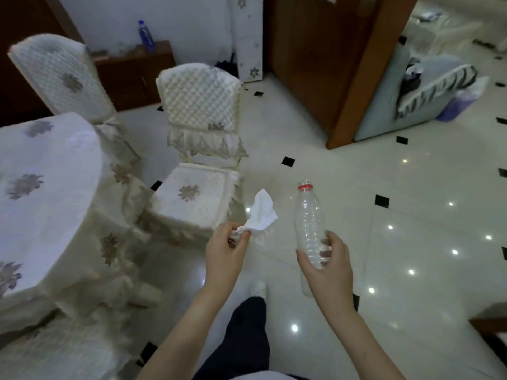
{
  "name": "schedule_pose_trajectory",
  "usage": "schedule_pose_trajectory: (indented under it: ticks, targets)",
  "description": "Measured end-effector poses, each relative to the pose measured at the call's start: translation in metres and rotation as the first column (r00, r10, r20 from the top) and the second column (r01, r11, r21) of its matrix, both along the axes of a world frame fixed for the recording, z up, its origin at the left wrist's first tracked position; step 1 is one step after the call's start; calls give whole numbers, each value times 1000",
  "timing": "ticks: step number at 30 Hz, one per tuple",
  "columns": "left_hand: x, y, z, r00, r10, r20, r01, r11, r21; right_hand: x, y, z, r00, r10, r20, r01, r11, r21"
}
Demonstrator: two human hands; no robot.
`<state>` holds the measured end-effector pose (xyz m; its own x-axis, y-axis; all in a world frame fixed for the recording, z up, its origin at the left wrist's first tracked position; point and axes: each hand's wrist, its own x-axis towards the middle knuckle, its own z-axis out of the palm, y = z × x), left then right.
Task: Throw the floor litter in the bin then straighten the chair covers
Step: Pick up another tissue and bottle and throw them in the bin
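Trouser leg (247, 338) cut off; left fingers (245, 236) pinching tissue (262, 212), right fingers (334, 239) gripping bottle (308, 215)

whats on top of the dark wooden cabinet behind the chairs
A blue plastic bottle stands near the right end of the low dark wooden cabinet. Small items beside it are too blurred to identify. The white quilted chair cover hides its left end.

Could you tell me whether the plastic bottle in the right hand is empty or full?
Empty: the clear ribbed plastic bottle in the right hand shows the pale tiled floor through it, with no liquid line.
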<state>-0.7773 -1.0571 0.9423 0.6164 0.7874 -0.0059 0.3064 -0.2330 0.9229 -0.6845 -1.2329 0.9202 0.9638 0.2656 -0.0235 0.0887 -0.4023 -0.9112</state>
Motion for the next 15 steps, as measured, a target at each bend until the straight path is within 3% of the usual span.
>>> schedule_pose_trajectory:
  ticks: [5,15]
  targets:
    - [121,51,-17,997,-68,-34,67,998,-21,112,47,-13,998,-62,6,62,998,-20]
    - [368,167,15,990,-138,-17,138,990,25,346,144,12,990,-134,37,136,990,-44]
